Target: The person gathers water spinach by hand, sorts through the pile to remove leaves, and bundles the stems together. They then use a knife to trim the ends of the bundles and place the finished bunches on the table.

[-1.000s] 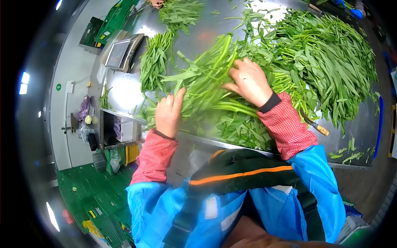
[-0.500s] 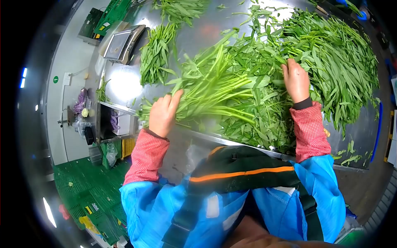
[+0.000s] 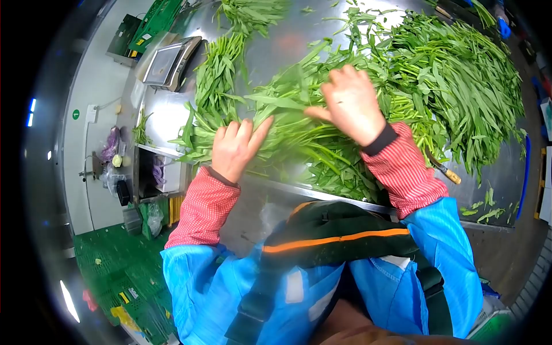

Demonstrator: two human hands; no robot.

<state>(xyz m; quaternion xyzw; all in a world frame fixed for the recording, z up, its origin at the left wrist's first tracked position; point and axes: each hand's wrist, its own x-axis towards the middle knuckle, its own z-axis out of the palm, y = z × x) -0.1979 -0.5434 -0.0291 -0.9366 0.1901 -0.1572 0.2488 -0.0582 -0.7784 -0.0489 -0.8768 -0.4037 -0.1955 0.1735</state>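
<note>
My left hand (image 3: 236, 149) is wrapped around a loose bunch of water spinach (image 3: 201, 138) near the table's front edge, its leaves pointing left and its pale stalks right. Over the same bunch is my right hand (image 3: 353, 106), back upward and thumb stretched left. Stalks seem to lie between its thumb and fingers, though the fingertips are partly hidden. A large heap of water spinach (image 3: 460, 86) spreads across the right side. By my right sleeve lies a small curved knife (image 3: 451, 174) with a wooden handle, its blade partly under stalks.
Separate bunches (image 3: 218, 72) lie along the left of the metal table (image 3: 276, 49). A scale (image 3: 171, 63) stands at the left edge. Green crates (image 3: 115, 259) are on the floor at lower left. Another person's blue glove (image 3: 503, 27) shows at top right.
My right hand has moved left from the heap to the bunch at my left hand. The knife near my right sleeve is now more exposed. My left hand has shifted slightly.
</note>
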